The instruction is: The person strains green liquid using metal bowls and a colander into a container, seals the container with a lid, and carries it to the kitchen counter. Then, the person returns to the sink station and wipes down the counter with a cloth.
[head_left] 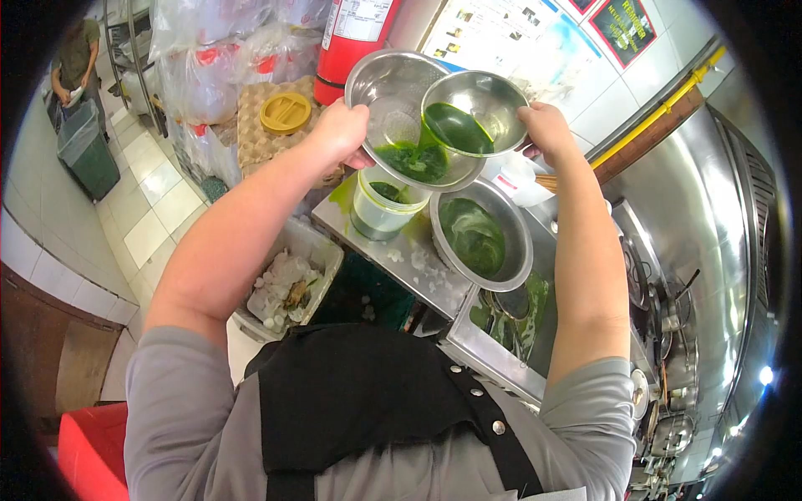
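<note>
My left hand (344, 132) grips the rim of a perforated steel colander (388, 96), which is tilted above a translucent plastic tub (378, 219). My right hand (547, 132) is closed on the rim of a smaller steel bowl (501, 100). This bowl tips leftward, and dark green liquid (458, 127) runs from its lip into the colander, where a green pool (413, 160) lies over the holes. Green liquid also shows inside the tub. Beside it stands a wide steel basin (524, 257) with streaky green liquid in it.
A metal counter (439, 280) with green spills carries the tub and basin. Below left is a bin of waste (288, 284). A red fire extinguisher (355, 42) and an egg tray with a yellow lid (286, 113) stand behind. Far left, a person (77, 63) is near a green bin (86, 150).
</note>
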{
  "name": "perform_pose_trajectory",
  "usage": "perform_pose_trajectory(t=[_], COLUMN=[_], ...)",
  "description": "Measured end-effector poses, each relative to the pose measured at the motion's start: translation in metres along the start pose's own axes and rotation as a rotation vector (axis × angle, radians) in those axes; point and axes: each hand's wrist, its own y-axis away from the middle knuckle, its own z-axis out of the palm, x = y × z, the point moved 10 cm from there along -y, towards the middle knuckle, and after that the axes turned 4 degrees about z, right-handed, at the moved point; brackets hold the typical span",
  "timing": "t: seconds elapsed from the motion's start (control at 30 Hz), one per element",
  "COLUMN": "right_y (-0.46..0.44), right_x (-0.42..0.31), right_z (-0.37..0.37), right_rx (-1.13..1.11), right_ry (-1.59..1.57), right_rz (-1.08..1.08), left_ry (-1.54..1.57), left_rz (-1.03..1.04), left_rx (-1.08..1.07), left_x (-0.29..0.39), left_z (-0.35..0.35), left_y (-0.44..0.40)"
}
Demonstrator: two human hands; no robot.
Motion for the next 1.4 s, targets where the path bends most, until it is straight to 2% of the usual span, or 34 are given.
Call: perform_pose_trajectory(t=[1.4], right_y=[0.005], right_x=[-0.022], right_z=[0.0], right_rx=[0.091], right_ry=[0.182], right_rz=[-0.097], left_ry=[0.002], left_rz=[-0.002], left_rx=[-0.011], left_x=[-0.007], left_z=[0.001], left_y=[-0.006])
